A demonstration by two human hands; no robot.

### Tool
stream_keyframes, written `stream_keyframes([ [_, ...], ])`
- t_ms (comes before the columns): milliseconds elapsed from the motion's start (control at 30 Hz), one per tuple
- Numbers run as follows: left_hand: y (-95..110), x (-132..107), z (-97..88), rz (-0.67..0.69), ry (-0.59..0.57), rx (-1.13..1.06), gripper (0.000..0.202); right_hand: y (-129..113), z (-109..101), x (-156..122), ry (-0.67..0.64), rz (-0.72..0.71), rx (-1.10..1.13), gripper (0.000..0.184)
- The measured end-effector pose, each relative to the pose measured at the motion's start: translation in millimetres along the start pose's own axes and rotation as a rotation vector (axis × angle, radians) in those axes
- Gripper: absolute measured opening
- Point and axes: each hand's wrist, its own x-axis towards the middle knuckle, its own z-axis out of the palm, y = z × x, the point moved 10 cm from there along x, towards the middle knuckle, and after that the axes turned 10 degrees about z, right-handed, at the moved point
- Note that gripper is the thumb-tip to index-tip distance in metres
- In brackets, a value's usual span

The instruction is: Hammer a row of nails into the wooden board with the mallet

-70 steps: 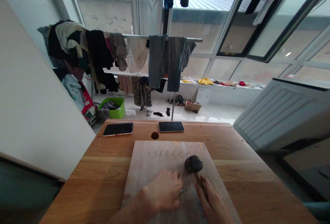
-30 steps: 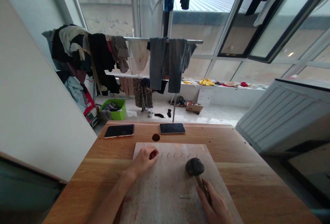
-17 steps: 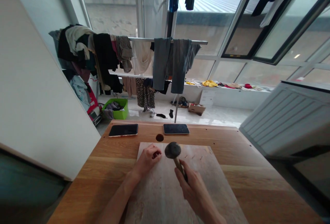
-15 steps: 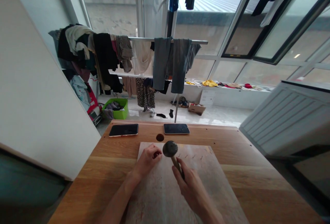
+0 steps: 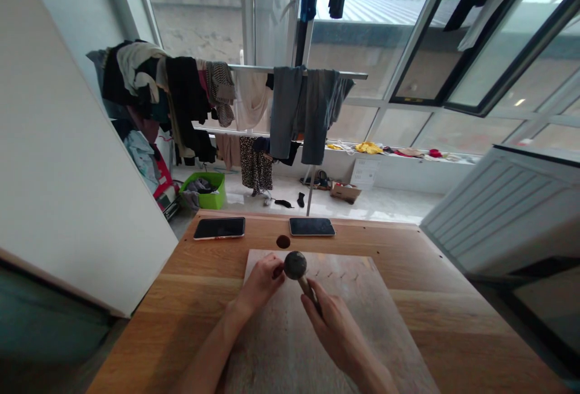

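Two bare hands work over a pale wooden board that lies on a wooden table. The left hand rests on the board near its far left corner with its fingers curled in. Whether they pinch anything cannot be told, as the spot between them is dark and small. The right hand is clenched round the handle of a hammer, whose dark round head hangs over the board just beside the left hand. To the right of the head, a short row of nails runs along the board's far edge. Beyond the board the table has a round hole, and a left phone and a right phone lie flat and apart. Behind the table a drying rack carries clothes, and a green basket sits on the floor
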Motion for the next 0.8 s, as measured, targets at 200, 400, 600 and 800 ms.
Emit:
stream_keyframes([
  [200,-1,-3,-4.9,-0.020,0.011,0.038,0.021,41,-21,-27,0.069,0.108,0.147,0.051],
  [400,70,-9,19.6,0.161,-0.144,0.193,0.014,110,-38,-59,0.195,0.305,0.175,0.062],
  [600,133,-35,98.2,0.432,-0.516,0.347,0.028,128,-35,-58,0.166,0.234,0.179,0.062],
  [800,139,-37,122.3,0.456,-0.545,0.496,0.023,133,-27,-55,0.093,0.206,0.178,0.059],
])
